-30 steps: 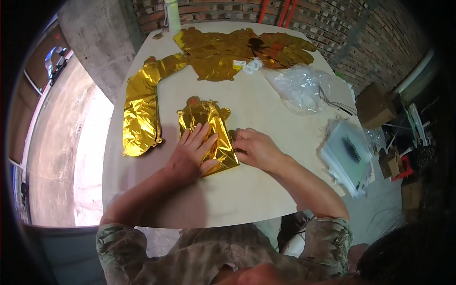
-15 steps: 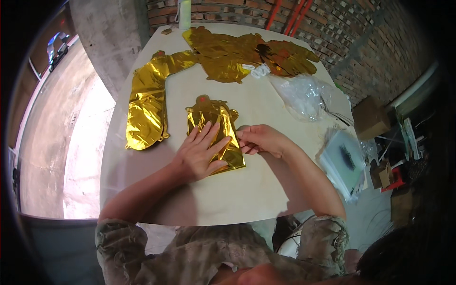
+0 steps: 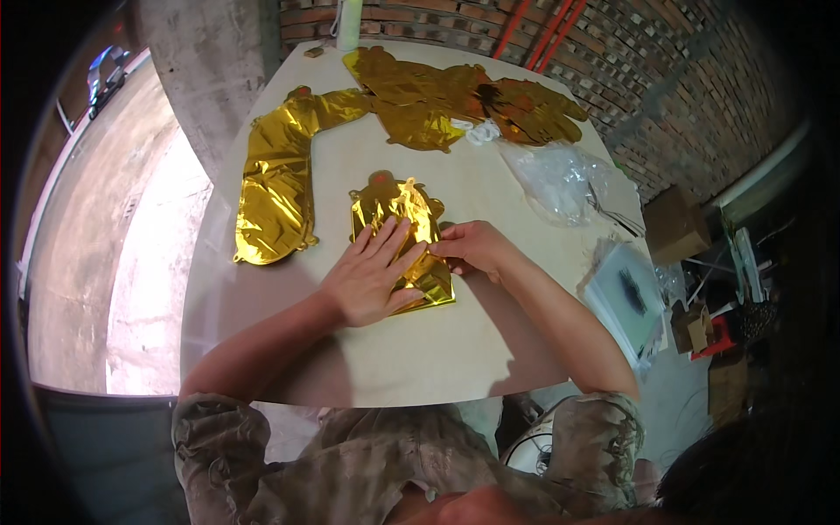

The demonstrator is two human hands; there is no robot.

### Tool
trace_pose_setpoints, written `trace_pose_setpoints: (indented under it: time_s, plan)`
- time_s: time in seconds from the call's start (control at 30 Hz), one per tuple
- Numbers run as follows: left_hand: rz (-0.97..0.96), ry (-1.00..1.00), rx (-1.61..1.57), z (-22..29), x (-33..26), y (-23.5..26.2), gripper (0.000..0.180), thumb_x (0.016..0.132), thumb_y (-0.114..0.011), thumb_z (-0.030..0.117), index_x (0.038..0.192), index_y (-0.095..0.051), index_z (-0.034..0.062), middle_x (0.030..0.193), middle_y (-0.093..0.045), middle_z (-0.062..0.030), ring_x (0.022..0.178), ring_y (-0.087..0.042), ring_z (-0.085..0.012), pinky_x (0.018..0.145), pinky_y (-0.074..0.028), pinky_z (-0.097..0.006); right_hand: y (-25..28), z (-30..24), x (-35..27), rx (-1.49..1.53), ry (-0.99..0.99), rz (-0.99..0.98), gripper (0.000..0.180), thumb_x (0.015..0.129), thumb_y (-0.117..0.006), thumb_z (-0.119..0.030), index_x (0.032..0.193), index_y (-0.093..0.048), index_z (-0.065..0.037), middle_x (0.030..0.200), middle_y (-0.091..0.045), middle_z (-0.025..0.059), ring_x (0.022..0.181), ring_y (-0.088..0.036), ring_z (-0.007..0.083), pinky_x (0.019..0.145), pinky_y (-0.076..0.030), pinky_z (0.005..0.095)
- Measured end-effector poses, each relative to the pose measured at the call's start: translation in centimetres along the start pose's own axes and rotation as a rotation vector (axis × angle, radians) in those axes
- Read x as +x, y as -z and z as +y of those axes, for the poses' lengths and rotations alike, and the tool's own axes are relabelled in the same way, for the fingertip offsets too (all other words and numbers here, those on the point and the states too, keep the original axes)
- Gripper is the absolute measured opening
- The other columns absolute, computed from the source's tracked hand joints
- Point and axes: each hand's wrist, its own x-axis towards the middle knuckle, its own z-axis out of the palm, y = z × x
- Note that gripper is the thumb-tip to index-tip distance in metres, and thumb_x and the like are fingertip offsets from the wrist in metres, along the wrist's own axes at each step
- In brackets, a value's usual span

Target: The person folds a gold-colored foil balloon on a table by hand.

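While the left hand (image 3: pixel 367 278) lay flat, fingers spread and grasping nothing, on the folded gold foil balloon (image 3: pixel 411 203) at frame centre, the right hand (image 3: pixel 477 247) met its right edge | right grip: fingers curled, pinch not determinable | step (judged): flattening, edge-tucking | next move (judged): required firm palm pressure, controlled edge

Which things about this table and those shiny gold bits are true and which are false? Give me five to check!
1. The left hand lies on the small foil. True.
2. The right hand is far from the small foil. False: it is right at that foil's edge.
3. The clear bag lies on the table. True.
4. The long foil on the left is blue. False: it is gold.
5. The pipes at the back are red. True.
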Motion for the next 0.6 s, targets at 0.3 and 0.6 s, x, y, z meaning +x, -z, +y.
trace_pose_setpoints:
  time_s: [0.3, 0.6]
  plan:
    - [0.006, -0.018, 0.018, -0.3, 0.0, -0.7, 0.072, 0.102, -0.039, 0.057, 0.156, -0.032, 0.0097, 0.163, -0.021, -0.0231, 0.152, -0.017, -0.039, 0.122, -0.013, -0.053, 1.1, 1.4, 2.1, 0.252, 0.065, -0.142, 0.02, 0.089, -0.074, -0.009, 0.107, -0.066, -0.006, 0.093, -0.069, 0.0015, 0.078, -0.065, 0.0092, 0.069, -0.055, 0.0214]
    - [-0.011, -0.007, 0.016, -0.4, 0.0, -0.7, 0.073, 0.101, -0.043, 0.057, 0.156, -0.03, 0.0113, 0.162, -0.022, -0.022, 0.152, -0.015, -0.0383, 0.122, -0.013, -0.053, 0.6, 1.8, 1.6, 0.392, 0.145, -0.009, 0.057, 0.088, -0.071, 0.0, 0.138, -0.045, 0.001, 0.113, -0.064, 0.0095, 0.095, -0.065, 0.0155, 0.083, -0.056, 0.0275]
